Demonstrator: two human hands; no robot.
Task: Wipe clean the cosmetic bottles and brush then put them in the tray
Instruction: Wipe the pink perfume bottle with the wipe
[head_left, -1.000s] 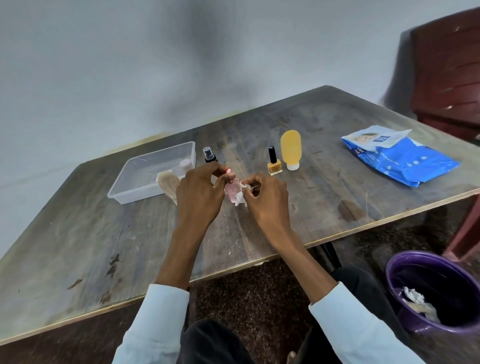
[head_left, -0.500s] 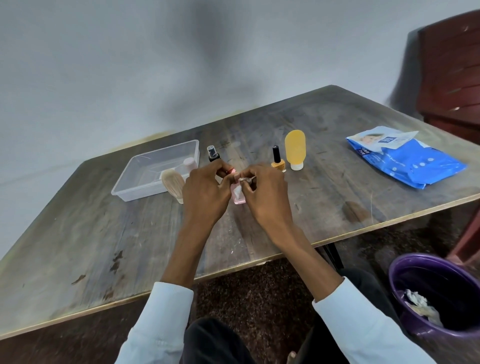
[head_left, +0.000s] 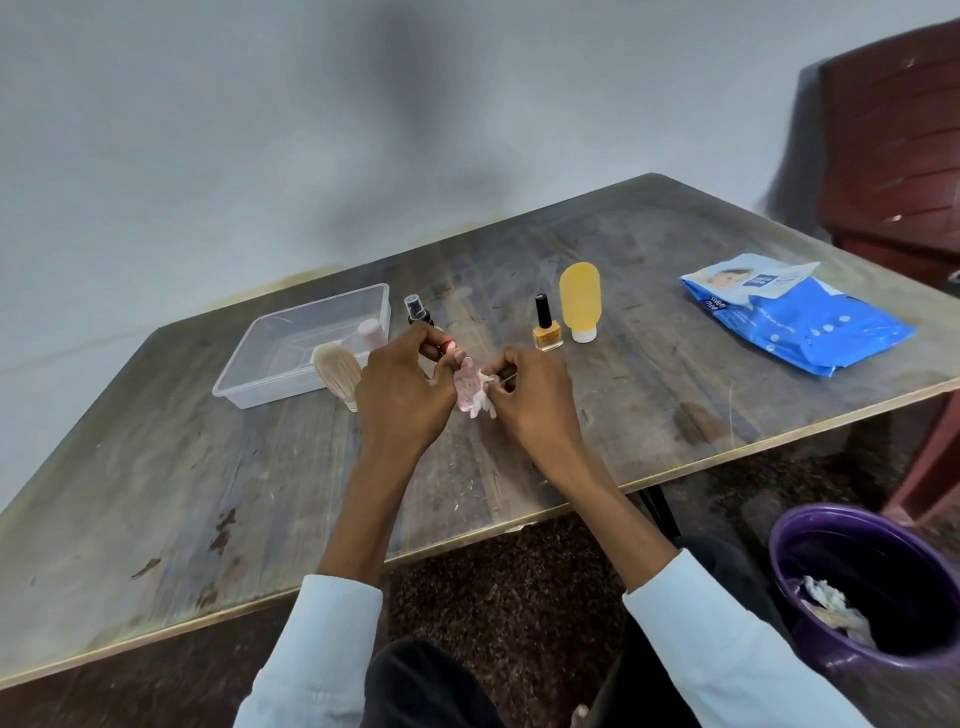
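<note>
Both hands are working a small pink bottle (head_left: 466, 387) with a white wipe (head_left: 482, 400) above the worktop (head_left: 156, 493).

The left hand (head_left: 402, 397) is gripping the bottle near its red cap, fingers curled round it; the right hand (head_left: 535, 400) is pinching the wipe against the bottle's side. Since half a second ago the wipe is hanging lower beside the bottle, more of it showing. The brush (head_left: 337, 371) is standing just beside the clear tray (head_left: 291, 332), which is holding one pale bottle (head_left: 371, 333); the spray bottle (head_left: 417, 310), nail polish (head_left: 545, 330) and yellow tube (head_left: 581, 301) are standing beyond the hands.
</note>
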